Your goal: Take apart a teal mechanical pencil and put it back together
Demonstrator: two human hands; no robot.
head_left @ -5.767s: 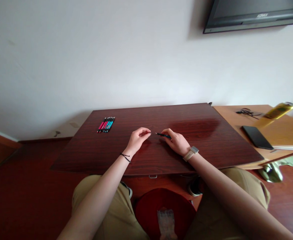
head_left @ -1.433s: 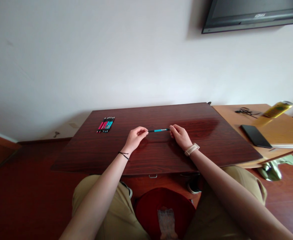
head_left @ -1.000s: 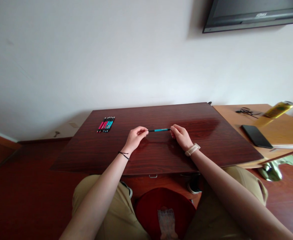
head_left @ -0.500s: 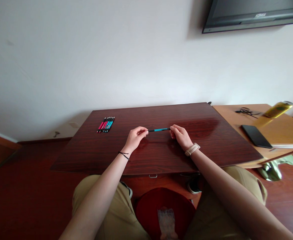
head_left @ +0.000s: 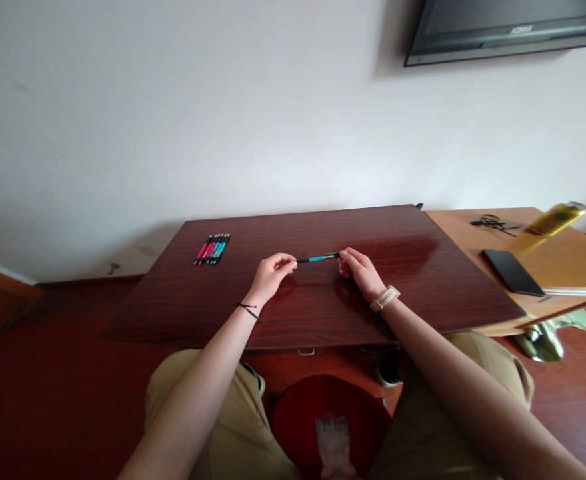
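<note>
Head camera: the left hand [head_left: 274, 272] pinches the left end of a blue and black pen [head_left: 316, 259], while the right hand [head_left: 361, 272] holds its right end between thumb and fingers. The pen spans the gap between the hands, over the middle of the dark table [head_left: 293, 313], its right end slightly farther away. Toward the table's far left lies a row of pink and blue pens [head_left: 213, 249], side by side. Right of the table, a lighter desk [head_left: 583, 260] bears a black phone [head_left: 513, 272].
</note>
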